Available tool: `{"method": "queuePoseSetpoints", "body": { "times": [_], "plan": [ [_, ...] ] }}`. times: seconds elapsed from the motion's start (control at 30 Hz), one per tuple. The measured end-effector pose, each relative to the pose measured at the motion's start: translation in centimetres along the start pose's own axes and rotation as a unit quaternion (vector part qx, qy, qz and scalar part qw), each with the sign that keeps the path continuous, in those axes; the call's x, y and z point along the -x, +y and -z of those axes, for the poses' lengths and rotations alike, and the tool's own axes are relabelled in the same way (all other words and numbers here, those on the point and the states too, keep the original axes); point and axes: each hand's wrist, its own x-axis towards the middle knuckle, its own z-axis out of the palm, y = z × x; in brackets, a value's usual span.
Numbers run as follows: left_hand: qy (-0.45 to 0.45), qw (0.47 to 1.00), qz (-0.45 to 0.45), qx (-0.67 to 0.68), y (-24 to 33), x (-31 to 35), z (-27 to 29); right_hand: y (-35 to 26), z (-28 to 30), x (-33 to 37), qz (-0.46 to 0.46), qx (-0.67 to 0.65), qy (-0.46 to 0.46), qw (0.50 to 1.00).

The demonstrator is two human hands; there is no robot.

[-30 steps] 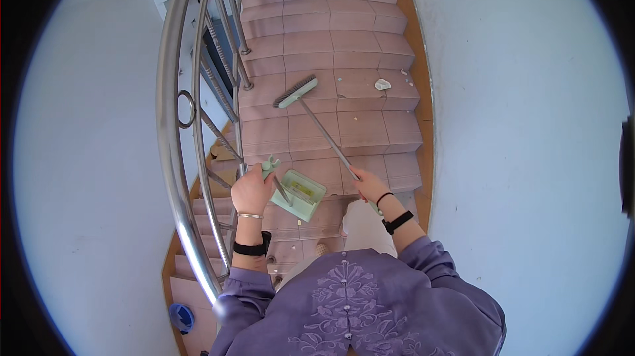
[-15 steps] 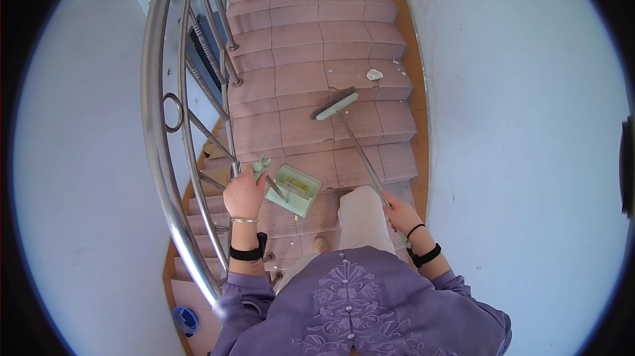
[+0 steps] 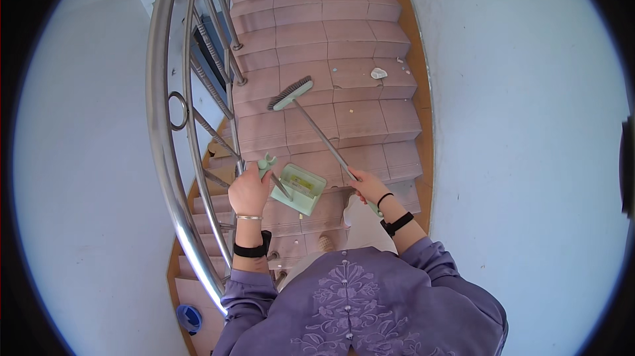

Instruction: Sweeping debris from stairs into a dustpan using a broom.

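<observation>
broom: slants across the pink stairs, its grey handle running up and leftward from the person's front.
broom head: pale green, bristles facing up and left, near a step's front edge; whether they touch the tile i cannot tell.
right hand: fingers wrapped around the handle near its lower end, pressed together.
left hand: fingers curled around the top of the dustpan's stick, a green clip poking out above them.
dustpan: pale green, on a step ahead of the feet, just right of the left hand.
white scrap: up on a tread, right of the broom head and well apart from it.
yellowish crumb: lower than the scrap, between it and the dustpan.
good stroke: this looks like sweeping; best to set the bristles beyond the scrap, flat on the tread, and draw toward the body in short, low pulls.
corners: bits by the wall probably need the head's end turned inward.
catch: the dustpan would do best steady, its lip tight to the tile, since crumbs could slip over the step edge.
</observation>
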Motion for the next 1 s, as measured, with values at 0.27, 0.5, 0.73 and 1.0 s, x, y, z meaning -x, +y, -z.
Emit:
{"method": "queuePoseSetpoints", "body": {
  "times": [0.27,0.5,0.73,1.0],
  "plan": [
    [-0.01,1.0,0.011,0.003,-0.3,0.5,0.3,1.9,3.4,6.1,-0.091,-0.028,0.046,0.994],
    [0.011,1.0,-0.003,0.003,0.0,1.0,-0.7,-0.1,3.6,9.9,-0.094,0.018,0.086,0.992],
    [0.016,1.0,-0.007,-0.001,0.2,0.8,-0.9,-3.1,2.0,4.4,0.016,0.02,0.007,1.0],
    [0.01,1.0,-0.005,-0.016,-0.3,1.1,-1.3,-5.8,-0.1,-9.9,0.086,0.022,-0.073,0.993]
  ]
}}
